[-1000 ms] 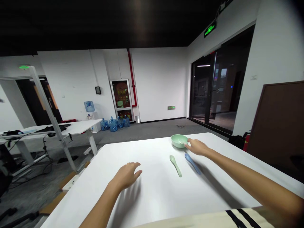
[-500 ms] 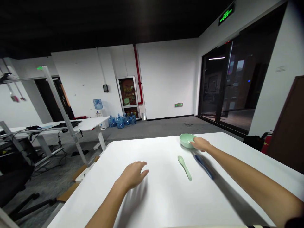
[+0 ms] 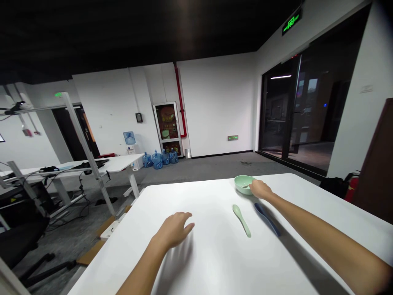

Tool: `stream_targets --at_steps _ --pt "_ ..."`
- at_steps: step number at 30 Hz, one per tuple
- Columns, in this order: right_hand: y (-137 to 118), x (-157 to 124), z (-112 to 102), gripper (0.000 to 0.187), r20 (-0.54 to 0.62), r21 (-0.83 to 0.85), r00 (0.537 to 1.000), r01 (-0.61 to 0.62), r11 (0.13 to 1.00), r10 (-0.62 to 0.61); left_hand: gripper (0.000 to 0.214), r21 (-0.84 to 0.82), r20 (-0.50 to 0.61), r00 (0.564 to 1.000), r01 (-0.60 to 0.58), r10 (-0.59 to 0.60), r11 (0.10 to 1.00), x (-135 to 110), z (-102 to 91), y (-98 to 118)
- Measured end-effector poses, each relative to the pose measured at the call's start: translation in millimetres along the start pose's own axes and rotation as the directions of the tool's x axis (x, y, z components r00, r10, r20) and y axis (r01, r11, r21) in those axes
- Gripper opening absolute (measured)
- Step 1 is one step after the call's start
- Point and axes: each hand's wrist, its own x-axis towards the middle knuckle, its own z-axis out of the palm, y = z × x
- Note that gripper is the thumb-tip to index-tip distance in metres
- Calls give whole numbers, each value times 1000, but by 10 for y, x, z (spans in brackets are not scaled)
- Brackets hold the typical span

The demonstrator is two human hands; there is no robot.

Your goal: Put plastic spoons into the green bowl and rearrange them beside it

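From my remote seat I see a red pipe at eleven o'clock, a cabinet at ten, jugs and a desk near nine, a chair at eight, an exit sign between one and two, and an extinguisher past three.

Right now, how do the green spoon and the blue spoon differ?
Colour: the green spoon is pale; the blue spoon looks dark.
Light: the blue spoon lies in the shadow by the right arm; the green spoon lies in brighter light.
Place: the green spoon is farther left, the blue spoon closer to that arm.
Shared: both lie slanted on the white table, not held.
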Motion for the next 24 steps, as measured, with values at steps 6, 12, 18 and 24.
stream_targets --at_steps 6,12,18,24 --pt "-66 -365 -258 44 -83 33 995 49 998 -46 53 3 -17 1000 -19 19 1000 21 54 -41" --pt "-120 -917 -393 40 -83 -12 981 175 984 -176 54 4 -15 999 -40 40 999 -15 40 -13" --pt "-182 -1224 -217 35 -11 -14 977 214 977 -215 52 3 -43 998 -37 37 999 -49 43 -9" --pt "-203 -1326 -52 36 0 -18 981 195 981 -195 55 19 -30 999 -30 31 999 -63 33 -3"
